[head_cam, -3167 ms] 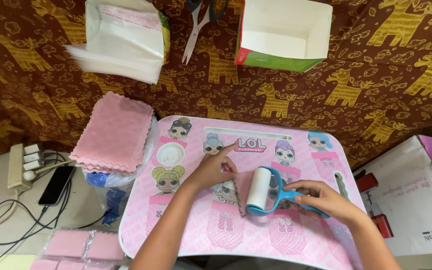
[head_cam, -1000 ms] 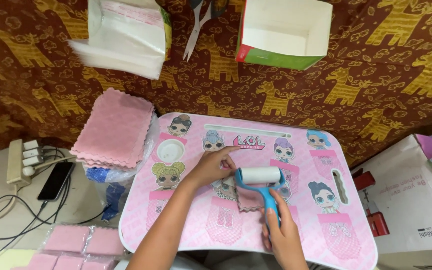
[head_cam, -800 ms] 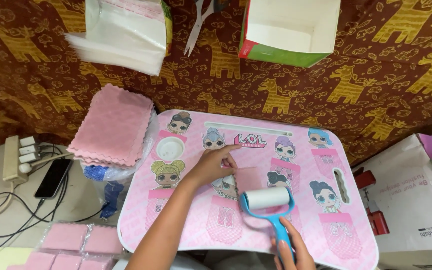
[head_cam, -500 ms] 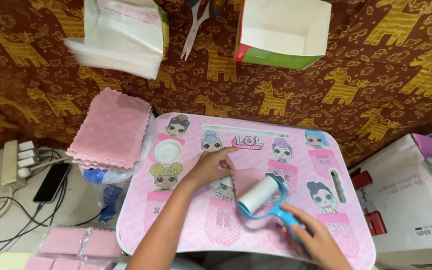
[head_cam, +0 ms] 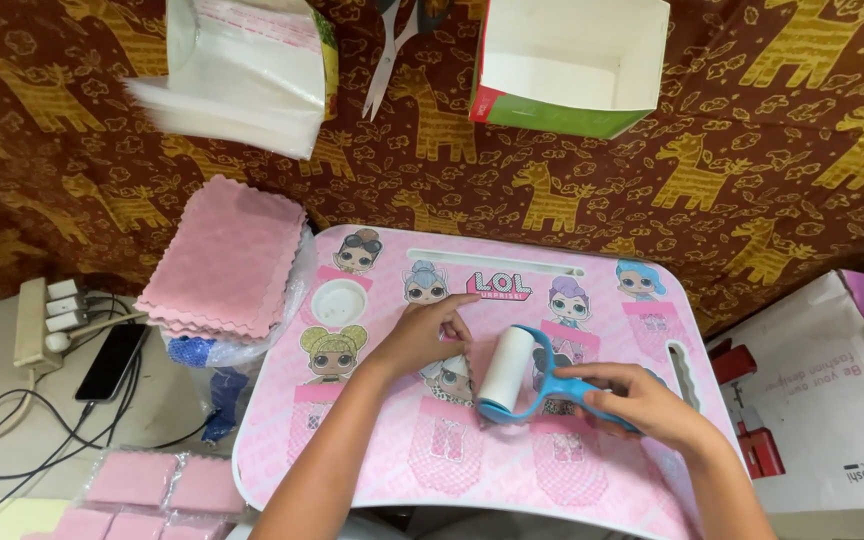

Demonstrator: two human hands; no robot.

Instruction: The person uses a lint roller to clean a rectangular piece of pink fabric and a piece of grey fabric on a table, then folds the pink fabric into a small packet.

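Observation:
A small pink lap table (head_cam: 372, 470) printed with cartoon dolls lies in front of me. My left hand (head_cam: 422, 335) presses flat on a small pink cloth near the table's middle; only the cloth's edge shows under the fingers. My right hand (head_cam: 647, 405) grips the blue handle of a lint roller (head_cam: 512, 375). Its white roll lies on the table just right of my left hand, its axis pointing away from me.
A stack of pink scalloped cloths (head_cam: 227, 260) sits left of the table. Packed pink cloths (head_cam: 147, 485) lie at lower left. A phone (head_cam: 110, 362) and power strip (head_cam: 47, 320) are at far left. Scissors (head_cam: 392, 50), a white-lined box (head_cam: 572, 65) and plastic bags (head_cam: 242, 75) lie beyond. A cardboard box (head_cam: 832, 400) stands right.
The roller has gone up and down over the cloth and has swung so that its handle now points right. My right hand moved from the table's front edge to the right side. My left hand stayed put.

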